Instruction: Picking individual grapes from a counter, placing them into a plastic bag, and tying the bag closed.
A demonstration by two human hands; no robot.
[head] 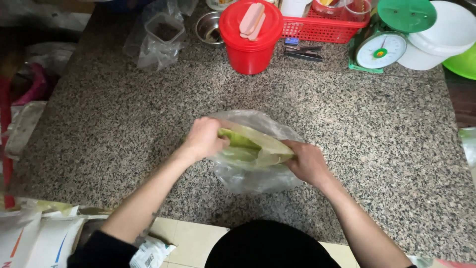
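Leafy greens in clear plastic bag, pinched by fingers of both hands.

Clear plastic bag, thin and crumpled, lying on the speckled granite counter, its mouth pulled open. Inside, a pale green leafy vegetable lies lengthwise, partly visible.

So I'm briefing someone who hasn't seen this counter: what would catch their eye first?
First, the left hand and right hand gripping a clear plastic bag of green leaves mid-counter. Next, the bright red bucket at the back, two pink sausages lying on its lid, with a green kitchen scale to its right.
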